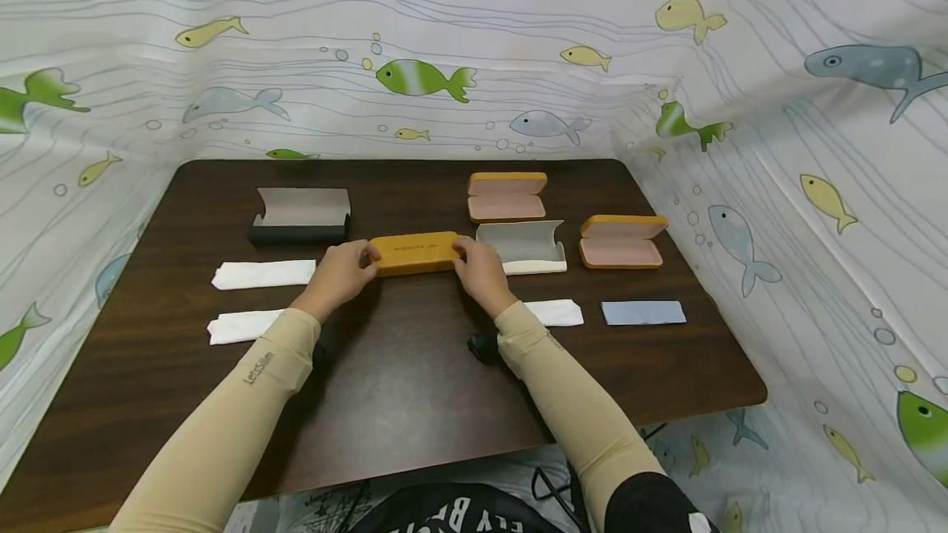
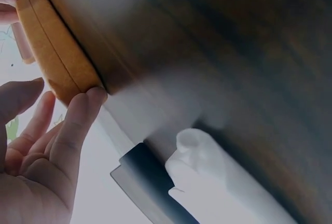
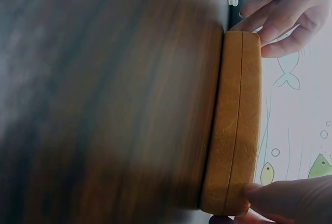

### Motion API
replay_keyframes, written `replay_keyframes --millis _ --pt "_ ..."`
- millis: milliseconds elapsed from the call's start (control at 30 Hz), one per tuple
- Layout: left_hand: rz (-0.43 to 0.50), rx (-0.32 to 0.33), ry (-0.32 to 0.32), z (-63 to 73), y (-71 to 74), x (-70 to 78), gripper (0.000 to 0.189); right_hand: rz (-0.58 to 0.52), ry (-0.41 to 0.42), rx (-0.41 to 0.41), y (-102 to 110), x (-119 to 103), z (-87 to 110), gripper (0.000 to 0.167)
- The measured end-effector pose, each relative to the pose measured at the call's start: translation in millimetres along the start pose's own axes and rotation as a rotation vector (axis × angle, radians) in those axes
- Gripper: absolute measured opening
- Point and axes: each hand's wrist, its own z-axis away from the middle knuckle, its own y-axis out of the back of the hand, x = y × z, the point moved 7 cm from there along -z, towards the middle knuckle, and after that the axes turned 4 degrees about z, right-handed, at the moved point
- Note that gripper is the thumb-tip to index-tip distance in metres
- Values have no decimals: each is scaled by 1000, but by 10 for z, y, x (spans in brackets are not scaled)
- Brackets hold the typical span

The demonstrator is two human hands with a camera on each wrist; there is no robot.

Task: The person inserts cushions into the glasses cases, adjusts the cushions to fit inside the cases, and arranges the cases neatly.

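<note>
A closed orange glasses case (image 1: 415,254) with dark lettering on its lid lies on the table. My left hand (image 1: 341,278) holds its left end, with fingertips against the corner in the left wrist view. At the opposite end my right hand (image 1: 483,274) grips the case with the thumb (image 3: 264,193) on its edge; its other fingers are partly hidden. Both wrist views show the seam running along the case's side.
An open dark case (image 1: 299,234) and folded white cloths (image 1: 264,273) lie left. Right are an open white case (image 1: 533,267), two open orange cases (image 1: 507,206) with pink linings, another white cloth (image 1: 555,313) and a blue cloth (image 1: 643,312). A fish-patterned curtain (image 1: 481,39) surrounds the table.
</note>
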Motion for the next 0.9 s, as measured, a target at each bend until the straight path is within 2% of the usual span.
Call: replay_keyframes --millis 100,300,500,733,900 --pt "-14 -13 3 -2 1 33 22 13 3 -7 10 14 11 31" --pt "-108 -43 86 25 50 57 31 31 5 -68 13 10 35 33" --pt "-135 -23 135 52 110 79 35 -8 -16 -120 72 9 44 34" --pt "-169 48 118 79 172 192 33 -81 -64 -161 175 86 47 41" --pt "-170 43 75 111 119 348 32 -114 -74 -178 222 149 81 41"
